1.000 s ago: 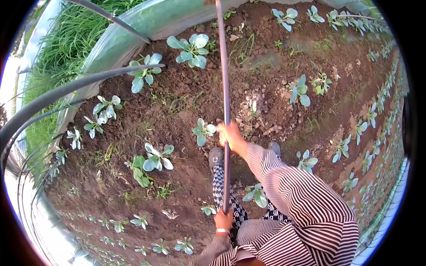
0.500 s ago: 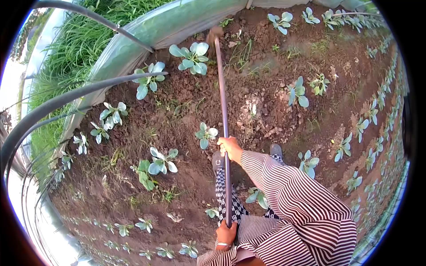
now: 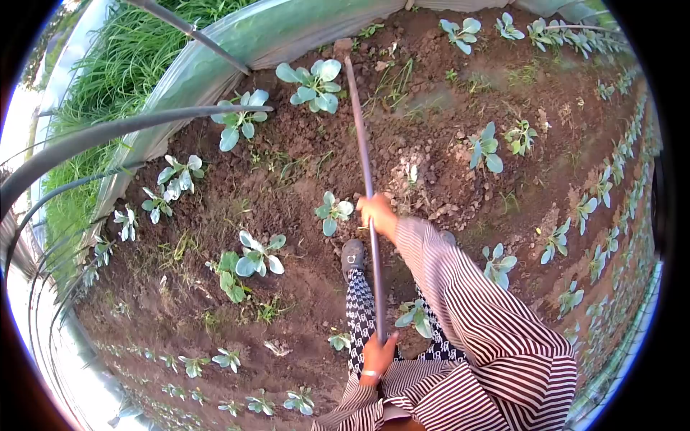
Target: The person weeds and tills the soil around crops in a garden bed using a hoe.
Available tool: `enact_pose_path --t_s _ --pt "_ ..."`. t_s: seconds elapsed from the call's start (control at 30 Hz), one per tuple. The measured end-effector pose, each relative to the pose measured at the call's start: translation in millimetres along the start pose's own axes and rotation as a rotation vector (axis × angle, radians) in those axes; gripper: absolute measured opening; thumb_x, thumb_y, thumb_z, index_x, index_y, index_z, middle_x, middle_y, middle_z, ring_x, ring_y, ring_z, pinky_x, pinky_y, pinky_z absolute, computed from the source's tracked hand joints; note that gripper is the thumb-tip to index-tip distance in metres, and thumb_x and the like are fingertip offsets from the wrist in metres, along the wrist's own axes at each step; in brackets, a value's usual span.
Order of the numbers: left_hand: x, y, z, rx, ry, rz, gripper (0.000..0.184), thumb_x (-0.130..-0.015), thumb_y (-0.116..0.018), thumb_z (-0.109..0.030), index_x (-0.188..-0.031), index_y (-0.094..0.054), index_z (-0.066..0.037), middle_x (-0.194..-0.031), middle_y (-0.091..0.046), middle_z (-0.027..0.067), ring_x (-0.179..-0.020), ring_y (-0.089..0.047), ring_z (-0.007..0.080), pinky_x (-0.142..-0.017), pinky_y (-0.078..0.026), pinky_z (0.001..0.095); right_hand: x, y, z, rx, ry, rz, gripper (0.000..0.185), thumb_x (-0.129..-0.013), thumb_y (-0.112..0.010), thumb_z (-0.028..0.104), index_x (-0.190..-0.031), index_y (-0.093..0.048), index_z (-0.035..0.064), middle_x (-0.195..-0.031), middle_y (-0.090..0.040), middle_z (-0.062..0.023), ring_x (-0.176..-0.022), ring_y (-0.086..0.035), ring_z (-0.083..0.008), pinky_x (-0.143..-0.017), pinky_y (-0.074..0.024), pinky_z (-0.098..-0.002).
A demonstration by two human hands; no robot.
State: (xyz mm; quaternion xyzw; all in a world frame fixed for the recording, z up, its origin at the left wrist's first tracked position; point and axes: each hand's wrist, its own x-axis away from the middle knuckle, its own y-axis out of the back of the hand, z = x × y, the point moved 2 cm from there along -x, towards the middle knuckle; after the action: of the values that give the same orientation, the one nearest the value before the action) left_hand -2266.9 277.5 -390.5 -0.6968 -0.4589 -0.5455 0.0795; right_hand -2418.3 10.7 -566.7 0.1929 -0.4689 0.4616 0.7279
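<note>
A long wooden handle runs up the middle of the view, its soil-coloured head on the earth near the plastic sheet. My right hand is wrapped round the handle about midway. Lower down, my left hand grips its near end, a pale band at the wrist. Just left of my right hand grows a small leafy plant. Another broad-leaved plant stands left of the tool's head. Clods of soil lie right of the handle.
Green plastic sheeting borders the soil at the top and left, with tall grass behind it. A curved dark pipe reaches in from the left. My shoe is beside the handle. Rows of seedlings stand right.
The tool's head has come down into view from the top edge and now rests on the soil. My hands have shifted slightly, both still round the handle.
</note>
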Motion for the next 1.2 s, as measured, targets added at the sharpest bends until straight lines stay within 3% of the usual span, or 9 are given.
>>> enact_pose_path --t_s 0.1,0.27,0.5,0.63,0.87,0.9,1.0,1.1,1.2 --pt "30 12 33 -0.166 0.122 -0.157 0.038 -0.077 -0.063 -0.038 -0.086 -0.057 -0.002 -0.072 -0.062 0.0221 -0.069 -0.062 0.0395 -0.062 -0.048 0.0462 33 -5 -32 -0.246 -0.29 0.232 0.028 -0.073 -0.057 0.006 -0.057 -0.036 0.013 -0.043 -0.03 0.0047 -0.034 -0.034 -0.0083 -0.033 -0.0298 -0.0278" --pt "18 17 89 -0.247 0.061 -0.259 0.033 -0.078 -0.061 -0.038 -0.083 -0.055 -0.006 -0.066 -0.061 0.0212 -0.063 -0.06 0.0412 -0.058 -0.047 0.0468 75 -11 -22 -0.345 -0.236 0.335 0.02 -0.077 -0.057 0.009 -0.062 -0.044 0.0089 -0.045 -0.034 0.0044 -0.033 -0.032 -0.0084 -0.032 -0.0315 -0.0284" --pt "-80 32 9 -0.111 0.003 -0.288 0.038 -0.077 -0.067 -0.036 -0.079 -0.053 -0.001 -0.065 -0.06 0.0202 -0.063 -0.061 0.0376 -0.057 -0.046 0.0438 7 -29 81 -0.142 0.176 0.131 0.02 -0.077 -0.056 0.006 -0.059 -0.047 0.0047 -0.044 -0.042 -0.0011 -0.032 -0.04 -0.012 -0.029 -0.0339 -0.0279" --pt "-58 5 -46 -0.062 -0.039 -0.107 0.042 -0.078 -0.064 -0.037 -0.092 -0.051 0.001 -0.074 -0.06 0.0276 -0.072 -0.06 0.0443 -0.063 -0.047 0.048 -61 2 41 0.162 0.165 -0.06 0.012 -0.075 -0.06 0.007 -0.071 -0.051 -0.0003 -0.048 -0.046 -0.0038 -0.032 -0.044 -0.0149 -0.03 -0.0366 -0.0296" --pt "14 21 15 -0.175 0.018 -0.088 0.037 -0.076 -0.065 -0.029 -0.089 -0.051 0.003 -0.074 -0.06 0.0269 -0.071 -0.06 0.0428 -0.062 -0.047 0.0463 11 5 -31 -0.224 -0.145 0.146 0.017 -0.074 -0.06 0.008 -0.066 -0.046 0.0026 -0.048 -0.042 -0.0032 -0.033 -0.041 -0.0136 -0.031 -0.0348 -0.0286" --pt "9 24 16 -0.228 0.008 -0.113 0.037 -0.076 -0.065 -0.029 -0.089 -0.052 0.003 -0.074 -0.06 0.0265 -0.071 -0.06 0.0429 -0.062 -0.047 0.046 8 4 -27 -0.147 0.042 0.129 0.018 -0.075 -0.059 0.01 -0.063 -0.047 0.0039 -0.047 -0.043 -0.0024 -0.033 -0.041 -0.0129 -0.031 -0.0338 -0.028" --pt "15 23 8 -0.169 0.015 -0.095 0.039 -0.075 -0.066 -0.033 -0.085 -0.053 0.002 -0.07 -0.06 0.0248 -0.07 -0.059 0.0432 -0.061 -0.047 0.0453 2 13 -23 -0.113 0.123 0.075 0.021 -0.076 -0.06 0.011 -0.06 -0.049 0.0032 -0.045 -0.046 -0.0041 -0.032 -0.044 -0.0153 -0.029 -0.0335 -0.0301" --pt "49 19 43 -0.158 0.085 -0.083 0.04 -0.074 -0.067 -0.035 -0.086 -0.056 0.002 -0.071 -0.061 0.0245 -0.071 -0.061 0.0411 -0.063 -0.048 0.0452 46 10 -53 -0.078 -0.107 -0.063 0.021 -0.074 -0.059 0.011 -0.059 -0.048 0.0017 -0.046 -0.045 -0.0062 -0.033 -0.045 -0.0178 -0.028 -0.0341 -0.0329" --pt "32 28 21 -0.167 0.036 -0.087 0.041 -0.075 -0.066 -0.035 -0.089 -0.057 0.002 -0.074 -0.062 0.0247 -0.072 -0.062 0.0406 -0.065 -0.049 0.0439 0 11 -60 -0.056 -0.049 -0.059 0.019 -0.07 -0.062 0.008 -0.059 -0.047 0.0023 -0.048 -0.044 -0.006 -0.033 -0.043 -0.0177 -0.029 -0.0355 -0.0335"
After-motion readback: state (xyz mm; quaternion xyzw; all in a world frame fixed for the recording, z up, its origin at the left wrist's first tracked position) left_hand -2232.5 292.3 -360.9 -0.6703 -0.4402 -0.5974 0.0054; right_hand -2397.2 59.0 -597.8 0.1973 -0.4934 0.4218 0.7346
